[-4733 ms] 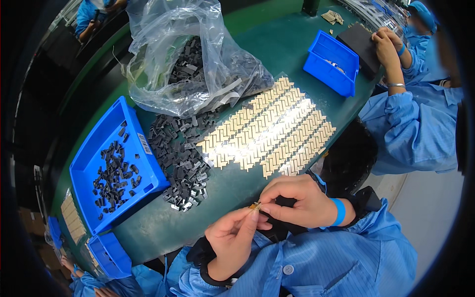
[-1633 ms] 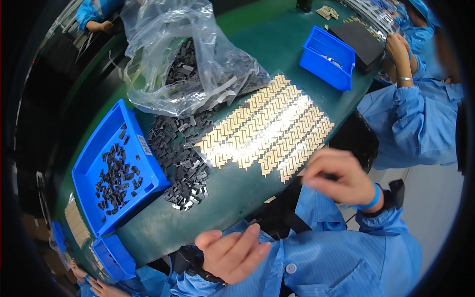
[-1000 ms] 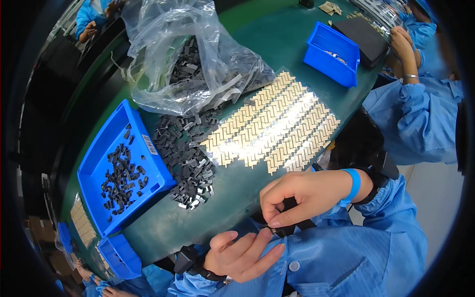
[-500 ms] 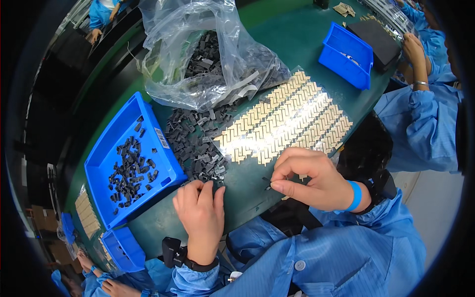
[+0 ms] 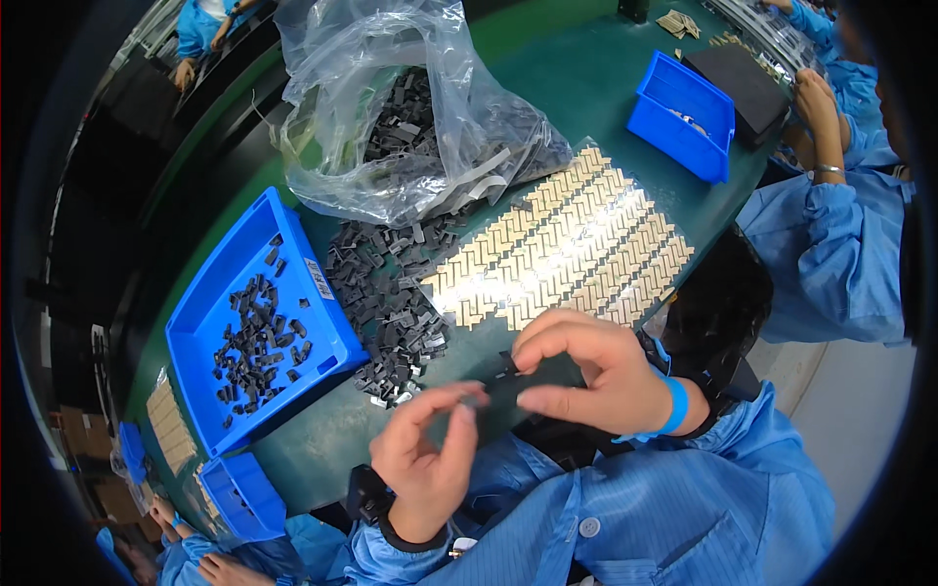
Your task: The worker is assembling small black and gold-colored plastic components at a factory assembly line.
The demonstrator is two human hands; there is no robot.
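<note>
My right hand (image 5: 596,376) is over the bench's near side, with a small black plastic part (image 5: 505,366) at its index fingertip. Its thumb sits a little below, and the exact grip is partly hidden. Close by on the left, my left hand (image 5: 427,454) has thumb and index drawn together in a pinch; blur hides what is between them. A heap of loose black parts (image 5: 391,283) lies beyond the left hand. Beyond the right hand lies a sheet of pale gold pieces (image 5: 557,244) in slanted rows.
A large blue tray (image 5: 337,337) of black parts stands at left, above a small blue bin (image 5: 244,493). A clear plastic bag (image 5: 322,166) of black parts sits at the back. Another blue bin (image 5: 681,151) and a black block (image 5: 738,83) stand far right, near co-workers in blue.
My left hand has moved right, away from the heap, and its fingertips have closed into a pinch. My right hand has shifted slightly left with the black part, its thumb and index parting somewhat.
</note>
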